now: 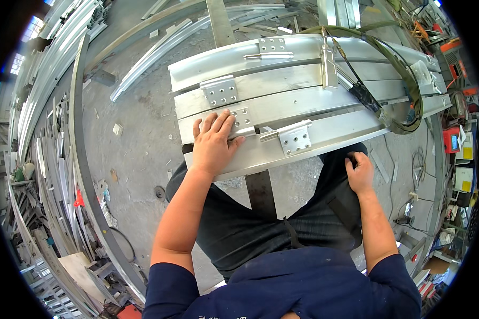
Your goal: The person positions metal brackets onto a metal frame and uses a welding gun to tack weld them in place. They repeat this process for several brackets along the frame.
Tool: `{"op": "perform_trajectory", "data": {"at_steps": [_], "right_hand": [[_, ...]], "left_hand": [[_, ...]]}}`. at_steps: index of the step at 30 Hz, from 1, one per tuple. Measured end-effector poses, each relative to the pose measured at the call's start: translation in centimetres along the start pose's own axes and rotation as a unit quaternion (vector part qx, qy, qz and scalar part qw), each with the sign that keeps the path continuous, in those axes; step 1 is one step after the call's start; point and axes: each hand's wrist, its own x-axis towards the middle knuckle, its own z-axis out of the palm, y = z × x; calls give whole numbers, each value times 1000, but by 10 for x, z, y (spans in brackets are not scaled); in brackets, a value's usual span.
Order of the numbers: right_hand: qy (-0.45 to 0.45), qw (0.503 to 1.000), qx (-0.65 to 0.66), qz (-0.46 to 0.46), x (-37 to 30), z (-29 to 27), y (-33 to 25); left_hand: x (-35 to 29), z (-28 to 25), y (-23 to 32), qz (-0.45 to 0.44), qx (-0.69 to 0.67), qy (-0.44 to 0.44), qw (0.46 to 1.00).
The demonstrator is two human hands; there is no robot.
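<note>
My left hand (214,143) lies on a metal hinge leaf (242,115) with screw holes, on a long aluminium profile (223,162). Its fingers rest over the leaf while the thumb presses by the round barrel, so the grip hides part of it. Just to the right is another hinge leaf (295,139), its pin pointing toward my left hand. Farther back on the neighbouring profiles sit a hinge leaf (221,93) with a barrel and one (272,44) beside a pin (271,56). My right hand (360,173) rests on my right knee, fingers curled in, holding nothing.
A metal clamp-like bar (329,69) stands across the profiles. Near it lies a black-handled torch-like tool (363,97) with a looped hose (415,101). Metal beams (79,122) and stacked profiles (50,101) line the left. Red-and-white boxes (452,140) and cables are at right.
</note>
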Motion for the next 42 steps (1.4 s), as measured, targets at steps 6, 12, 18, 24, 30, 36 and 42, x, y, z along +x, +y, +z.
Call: {"op": "perform_trajectory", "data": {"at_steps": [6, 12, 18, 24, 30, 36, 42], "right_hand": [[10, 999, -7, -32, 0, 2, 6], [73, 987, 60, -133, 60, -31, -42], [206, 953, -115, -192, 189, -8, -42], [-67, 950, -289, -96, 227, 2, -58], [-81, 946, -277, -148, 186, -55, -95], [-47, 946, -174, -271, 71, -158, -120], [-176, 942, -119, -261, -16, -220, -176]], "left_hand": [[2, 2, 2, 7, -36, 10, 999], [-1, -2, 3, -5, -48, 8, 999], [2, 1, 4, 5, -33, 5, 999], [0, -2, 5, -8, -49, 1, 999], [-1, -2, 5, 6, -45, 10, 999], [-3, -4, 3, 0, -56, 9, 998], [-5, 1, -1, -1, -45, 13, 999]]}}
